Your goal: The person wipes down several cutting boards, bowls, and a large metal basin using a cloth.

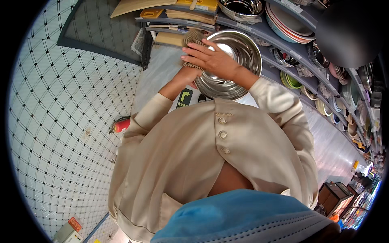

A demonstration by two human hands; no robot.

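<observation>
A shiny stainless steel basin (247, 57) is tilted in front of my chest, its inside facing me. My left hand (186, 76) grips it at the lower left rim, with the fingers partly hidden. Over the left rim lies my right hand (211, 59), fingers spread, holding a brown striped cloth (194, 37) against the basin. Part of the cloth is bunched above the fingers, and another fold shows below them, just over my left hand. How the cloth sits under the palm is hidden.
Grey shelves (275, 36) with stacked basins (240, 9) and bowls curve along the right. Cutting boards (170, 39) lie on shelves ahead. A patterned wall (76, 106) and a red fire extinguisher (122, 125) stand at left. A green arrow floor sign (184, 96) lies below the basin.
</observation>
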